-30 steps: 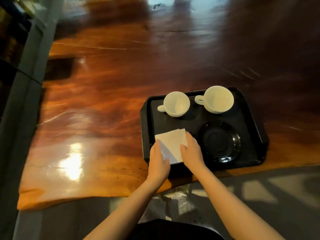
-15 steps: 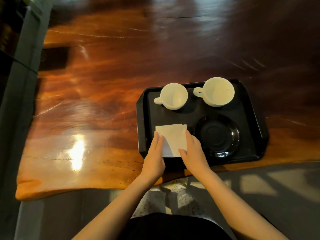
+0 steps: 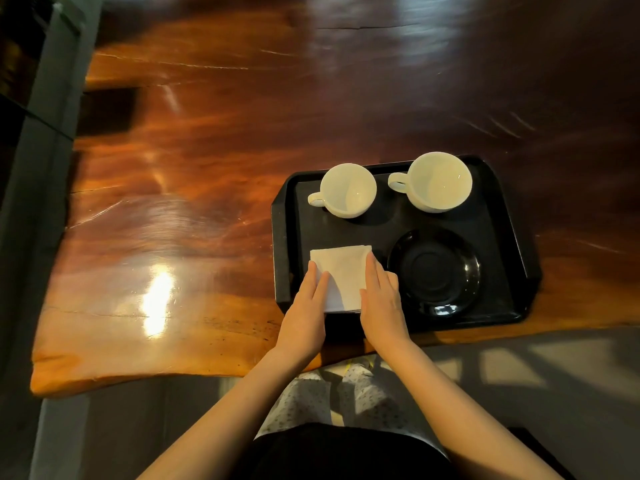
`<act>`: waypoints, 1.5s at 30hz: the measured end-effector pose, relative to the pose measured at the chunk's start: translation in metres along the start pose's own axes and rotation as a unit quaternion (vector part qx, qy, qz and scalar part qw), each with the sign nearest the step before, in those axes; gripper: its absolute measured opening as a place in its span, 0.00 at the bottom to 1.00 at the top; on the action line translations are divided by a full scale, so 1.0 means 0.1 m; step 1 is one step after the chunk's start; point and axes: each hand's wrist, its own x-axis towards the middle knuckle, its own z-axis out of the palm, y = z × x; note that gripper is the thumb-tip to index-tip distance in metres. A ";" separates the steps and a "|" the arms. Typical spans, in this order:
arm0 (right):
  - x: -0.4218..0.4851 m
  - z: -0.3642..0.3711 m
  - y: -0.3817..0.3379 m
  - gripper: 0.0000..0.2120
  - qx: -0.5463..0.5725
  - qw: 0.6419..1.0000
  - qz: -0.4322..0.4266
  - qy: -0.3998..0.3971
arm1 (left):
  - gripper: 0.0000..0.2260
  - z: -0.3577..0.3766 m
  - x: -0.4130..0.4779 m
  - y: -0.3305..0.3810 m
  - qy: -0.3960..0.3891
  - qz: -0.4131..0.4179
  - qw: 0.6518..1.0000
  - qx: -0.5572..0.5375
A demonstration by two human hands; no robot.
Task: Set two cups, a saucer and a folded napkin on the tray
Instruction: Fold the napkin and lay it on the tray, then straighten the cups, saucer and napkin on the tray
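Both of your hands lie flat with fingers extended on the folded napkin (image 3: 341, 273), left hand (image 3: 306, 306) on its left edge, right hand (image 3: 381, 299) on its right, gripping nothing. It sits in the near-left part of the black tray (image 3: 282, 237), beside the black saucer (image 3: 434, 271). Two white cups, the left cup (image 3: 348, 194) and right cup (image 3: 438, 181), stand upright along the tray's far side on the wooden table (image 3: 207, 168).

bare forearms, black top, pale speckled trousers (image 3: 304, 403)
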 end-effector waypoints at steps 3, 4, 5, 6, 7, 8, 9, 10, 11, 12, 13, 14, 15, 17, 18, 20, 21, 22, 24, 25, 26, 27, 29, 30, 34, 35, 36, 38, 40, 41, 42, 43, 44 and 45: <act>0.00 -0.04 -0.05 0.36 -0.005 1.000 0.018 -0.015 | 0.32 -0.01 0.00 0.01 -0.011 -0.006 1.000 -0.002; 0.00 -0.08 -0.07 0.36 -0.004 1.000 0.015 -0.018 | 0.33 -0.03 -0.01 0.03 -0.015 -0.009 1.000 -0.013; -0.01 -0.13 -0.09 0.36 -0.009 1.000 -0.002 -0.016 | 0.33 -0.05 -0.02 0.06 -0.016 -0.008 0.999 -0.027; -0.01 -0.20 -0.11 0.35 -0.018 0.999 -0.030 -0.010 | 0.33 -0.07 -0.03 0.09 -0.010 0.001 0.999 -0.038; -0.01 -0.27 -0.12 0.35 -0.027 0.998 -0.063 -0.006 | 0.32 -0.09 -0.03 0.11 0.001 0.016 0.999 -0.044; 0.00 -0.33 -0.12 0.36 -0.043 0.995 -0.091 -0.016 | 0.31 -0.11 -0.02 0.13 0.013 0.030 0.999 -0.039; 0.04 -0.38 -0.11 0.38 -0.071 0.990 -0.111 -0.043 | 0.31 -0.11 0.00 0.14 0.021 0.040 0.999 -0.024; 0.09 -0.41 -0.08 0.40 -0.115 0.982 -0.125 -0.081 | 0.30 -0.11 0.03 0.13 0.020 0.045 0.999 0.004; 0.15 -0.43 -0.06 0.42 -0.163 0.970 -0.136 -0.116 | 0.30 -0.11 0.07 0.12 0.012 0.047 0.998 0.043; 0.22 -0.42 -0.02 0.44 -0.204 0.958 -0.146 -0.141 | 0.29 -0.09 0.11 0.10 -0.002 0.047 0.995 0.085; 0.27 -0.40 0.00 0.45 -0.234 0.947 -0.155 -0.155 | 0.29 -0.07 0.14 0.08 -0.013 0.049 0.991 0.123; 0.32 -0.38 0.02 0.45 -0.257 0.939 -0.163 -0.160 | 0.29 -0.05 0.17 0.06 -0.021 0.051 0.987 0.151; 0.34 -0.35 0.03 0.46 -0.274 0.933 -0.170 -0.159 | 0.30 -0.04 0.19 0.04 -0.028 0.053 0.983 0.172; 0.34 -0.32 0.07 0.46 -0.296 0.927 -0.181 -0.145 | 0.31 0.00 0.20 0.00 -0.039 0.058 0.978 0.194; 0.33 -0.31 0.09 0.45 -0.303 0.925 -0.184 -0.137 | 0.31 0.01 0.20 -0.01 -0.045 0.061 0.976 0.202; 0.31 -0.31 0.11 0.45 -0.308 0.924 -0.189 -0.126 | 0.31 0.00 0.20 0.00 -0.053 0.060 0.974 0.213; 0.31 -0.32 0.11 0.44 -0.303 0.925 -0.192 -0.124 | 0.31 -0.01 0.20 0.02 -0.057 0.057 0.973 0.216; 0.30 -0.34 0.10 0.44 -0.291 0.928 -0.193 -0.127 | 0.31 -0.04 0.20 0.05 -0.064 0.054 0.973 0.217; 0.27 -0.43 0.11 0.41 -0.219 0.951 -0.183 -0.121 | 0.30 -0.09 0.20 0.13 -0.068 0.048 0.975 0.206; 0.24 -0.50 0.15 0.39 -0.166 0.967 -0.168 -0.099 | 0.30 -0.11 0.20 0.19 -0.058 0.046 0.979 0.189; 0.20 -0.58 0.21 0.36 -0.112 0.981 -0.146 -0.057 | 0.30 -0.13 0.21 0.26 -0.040 0.049 0.984 0.166; 0.15 -0.67 0.31 0.33 -0.066 0.992 -0.112 0.002 | 0.29 -0.14 0.23 0.34 -0.020 0.058 0.988 0.141; 0.07 -0.86 0.58 0.28 -0.023 0.993 -0.018 0.119 | 0.29 -0.11 0.32 0.53 0.003 0.087 0.992 0.092; 0.04 -0.95 0.73 0.26 -0.023 0.988 0.035 0.150 | 0.29 -0.08 0.38 0.62 0.001 0.096 0.993 0.062; 0.07 -1.12 1.17 0.21 0.010 0.982 0.154 0.108 | 0.28 0.01 0.66 0.96 -0.024 0.074 0.997 -0.023; 0.09 -1.13 1.20 0.21 0.028 0.983 0.161 0.089 | 0.27 0.02 0.72 1.01 -0.028 0.071 0.997 -0.020; 0.11 -1.13 1.22 0.20 0.036 0.983 0.164 0.074 | 0.25 0.03 0.77 1.05 -0.030 0.071 0.997 -0.014; 0.14 -1.10 1.24 0.19 0.046 0.983 0.165 0.070 | 0.19 0.04 0.85 1.08 -0.025 0.069 0.997 -0.010; 0.17 -1.10 1.24 0.18 0.070 0.979 0.174 0.084 | 0.17 0.05 0.90 1.08 -0.020 0.064 0.998 -0.014; 0.18 -1.10 1.24 0.18 0.077 0.977 0.176 0.089 | 0.17 0.05 0.91 1.09 -0.018 0.064 0.998 -0.016; 0.19 -1.11 1.25 0.18 0.081 0.976 0.177 0.092 | 0.17 0.05 0.92 1.09 -0.016 0.065 0.998 -0.021; 0.20 -1.12 1.26 0.18 0.084 0.976 0.178 0.092 | 0.17 0.05 0.92 1.11 -0.014 0.062 0.998 -0.024; 0.21 -1.13 1.27 0.18 0.087 0.976 0.177 0.092 | 0.18 0.05 0.93 1.13 -0.011 0.060 0.998 -0.026; 0.21 -1.14 1.28 0.18 0.088 0.976 0.175 0.092 | 0.18 0.05 0.94 1.14 -0.011 0.056 0.998 -0.027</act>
